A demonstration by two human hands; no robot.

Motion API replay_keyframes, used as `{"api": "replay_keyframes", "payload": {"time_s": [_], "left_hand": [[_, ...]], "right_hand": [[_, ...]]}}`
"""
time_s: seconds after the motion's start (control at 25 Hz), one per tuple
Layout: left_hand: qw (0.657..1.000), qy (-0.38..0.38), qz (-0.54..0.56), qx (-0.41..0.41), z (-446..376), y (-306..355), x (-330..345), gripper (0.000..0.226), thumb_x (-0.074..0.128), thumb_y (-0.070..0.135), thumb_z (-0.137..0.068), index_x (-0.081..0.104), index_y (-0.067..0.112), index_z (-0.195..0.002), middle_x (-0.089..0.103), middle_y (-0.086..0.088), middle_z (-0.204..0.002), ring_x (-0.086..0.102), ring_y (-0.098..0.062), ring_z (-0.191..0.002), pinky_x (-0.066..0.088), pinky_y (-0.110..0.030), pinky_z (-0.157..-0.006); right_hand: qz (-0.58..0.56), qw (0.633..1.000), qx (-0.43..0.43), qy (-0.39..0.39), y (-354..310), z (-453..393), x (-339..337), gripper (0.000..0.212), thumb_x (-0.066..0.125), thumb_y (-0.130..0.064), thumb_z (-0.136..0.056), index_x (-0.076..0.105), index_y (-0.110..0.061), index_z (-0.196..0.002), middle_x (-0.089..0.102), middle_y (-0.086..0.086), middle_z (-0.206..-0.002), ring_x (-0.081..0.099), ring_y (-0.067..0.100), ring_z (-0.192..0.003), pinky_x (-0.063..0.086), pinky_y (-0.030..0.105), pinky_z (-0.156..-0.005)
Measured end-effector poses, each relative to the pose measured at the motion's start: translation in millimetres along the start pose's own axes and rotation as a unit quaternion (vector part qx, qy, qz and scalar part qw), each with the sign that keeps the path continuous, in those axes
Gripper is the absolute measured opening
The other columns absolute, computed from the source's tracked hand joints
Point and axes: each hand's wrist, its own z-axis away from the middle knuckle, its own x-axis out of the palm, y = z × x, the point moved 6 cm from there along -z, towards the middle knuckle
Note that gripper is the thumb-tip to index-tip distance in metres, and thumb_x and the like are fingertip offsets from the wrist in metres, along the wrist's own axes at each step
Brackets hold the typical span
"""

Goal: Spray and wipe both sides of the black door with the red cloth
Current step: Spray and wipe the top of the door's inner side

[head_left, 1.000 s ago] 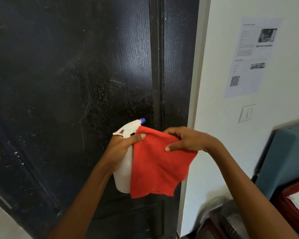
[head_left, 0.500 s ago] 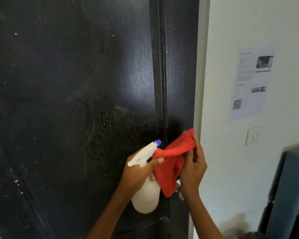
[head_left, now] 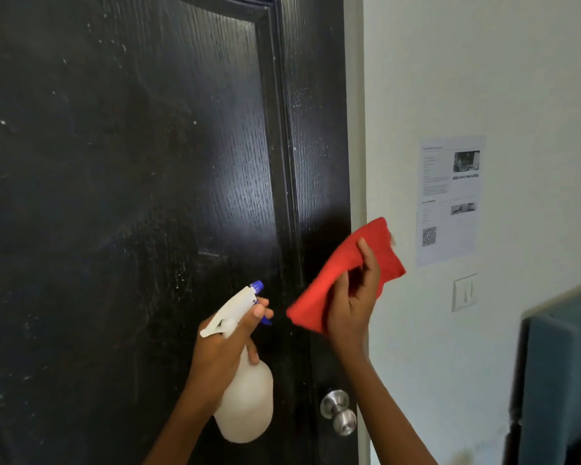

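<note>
Both hands busy: left hand (head_left: 222, 350) grips spray bottle (head_left: 245, 407), right hand (head_left: 353, 297) pinches red cloth (head_left: 346, 260). Best flatten before wiping black door (head_left: 148, 196).

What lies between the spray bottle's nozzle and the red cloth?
In the head view, only a strip of the black door shows between the nozzle and red cloth.

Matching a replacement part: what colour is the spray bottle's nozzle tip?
Blue, on the white spray bottle; its nozzle tip shows best in the head view.
</note>
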Motion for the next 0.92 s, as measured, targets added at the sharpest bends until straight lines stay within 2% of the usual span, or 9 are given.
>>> {"api": "replay_keyframes", "payload": {"time_s": [0.08, 0.16, 0.24, 0.36, 0.48, 0.56, 0.64, 0.8, 0.92], "left_hand": [[0.999, 0.018, -0.006, 0.027, -15, 23, -4, 0.030, 0.063, 0.039, -0.086, 0.074, 0.018, -0.104, 0.078, 0.000, -0.096, 0.054, -0.023, -0.045, 0.053, -0.026, -0.061], [0.997, 0.035, -0.001, 0.065, -38, 52, -12, 0.019, 0.065, 0.030, -0.091, 0.075, 0.017, -0.102, 0.078, -0.002, -0.094, 0.052, -0.023, -0.042, 0.052, -0.026, -0.057], [0.994, 0.048, 0.000, 0.094, -63, 86, -18, 0.012, 0.067, 0.024, -0.093, 0.076, 0.020, -0.100, 0.078, -0.004, -0.092, 0.050, -0.024, -0.041, 0.049, -0.026, -0.051], [0.986, 0.068, 0.011, 0.150, -109, 154, -29, 0.009, 0.069, 0.025, -0.094, 0.073, 0.028, -0.101, 0.077, -0.005, -0.088, 0.049, -0.026, -0.040, 0.046, -0.027, -0.045], [0.978, 0.060, 0.006, 0.199, -148, 214, -35, 0.010, 0.066, 0.025, -0.096, 0.074, 0.021, -0.092, 0.075, -0.012, -0.087, 0.051, -0.026, -0.038, 0.044, -0.030, -0.045], [0.975, 0.061, -0.006, 0.213, -171, 242, -35, 0.017, 0.064, 0.025, -0.098, 0.072, 0.009, -0.096, 0.073, -0.017, -0.089, 0.050, -0.026, -0.038, 0.044, -0.031, -0.045], [0.973, 0.050, -0.007, 0.225, -191, 269, -32, 0.019, 0.062, 0.024, -0.098, 0.069, 0.007, -0.101, 0.074, -0.016, -0.091, 0.049, -0.026, -0.038, 0.046, -0.033, -0.044], [0.969, 0.023, -0.050, 0.242, -230, 325, -25, 0.028, 0.060, 0.027, -0.099, 0.066, -0.001, -0.099, 0.074, -0.015, -0.091, 0.051, -0.027, -0.038, 0.049, -0.038, -0.046], [0.974, 0.006, -0.054, 0.221, -257, 354, -20, 0.029, 0.061, 0.027, -0.097, 0.066, -0.001, -0.098, 0.076, -0.017, -0.091, 0.052, -0.027, -0.040, 0.051, -0.036, -0.048]], "right_hand": [[0.065, 0.995, -0.076, -0.012, -19, -40, 26, 0.048, 0.052, -0.030, -0.099, 0.046, -0.029, -0.147, 0.049, -0.016, -0.149, 0.044, 0.022, -0.142, 0.032, 0.047, -0.120], [0.149, 0.976, -0.157, -0.028, -40, -87, 61, 0.051, 0.054, -0.033, -0.098, 0.047, -0.025, -0.148, 0.054, -0.004, -0.146, 0.041, 0.027, -0.142, 0.028, 0.042, -0.118], [0.194, 0.956, -0.217, -0.033, -60, -132, 95, 0.053, 0.055, -0.036, -0.097, 0.048, -0.023, -0.149, 0.056, 0.004, -0.142, 0.040, 0.031, -0.143, 0.029, 0.045, -0.115], [0.195, 0.941, -0.276, -0.023, -96, -196, 142, 0.058, 0.053, -0.040, -0.097, 0.045, -0.022, -0.152, 0.055, 0.006, -0.144, 0.040, 0.032, -0.143, 0.032, 0.050, -0.114], [0.159, 0.946, -0.283, -0.007, -117, -235, 167, 0.062, 0.052, -0.042, -0.096, 0.042, -0.019, -0.154, 0.054, 0.007, -0.145, 0.045, 0.033, -0.139, 0.034, 0.050, -0.115], [0.113, 0.951, -0.288, -0.002, -121, -248, 171, 0.063, 0.053, -0.040, -0.096, 0.041, -0.016, -0.153, 0.054, 0.008, -0.142, 0.049, 0.032, -0.133, 0.036, 0.046, -0.114], [0.068, 0.950, -0.305, -0.007, -124, -258, 173, 0.065, 0.053, -0.038, -0.096, 0.037, -0.016, -0.155, 0.050, 0.005, -0.144, 0.049, 0.029, -0.132, 0.034, 0.038, -0.116], [0.038, 0.949, -0.312, 0.011, -129, -274, 175, 0.072, 0.052, -0.042, -0.095, 0.025, -0.025, -0.159, 0.034, -0.014, -0.156, 0.042, 0.025, -0.140, 0.034, 0.053, -0.116], [0.005, 0.958, -0.285, 0.010, -129, -284, 173, 0.080, 0.047, -0.051, -0.095, 0.002, -0.045, -0.161, 0.009, -0.028, -0.167, 0.028, 0.021, -0.152, 0.025, 0.056, -0.122]]}}
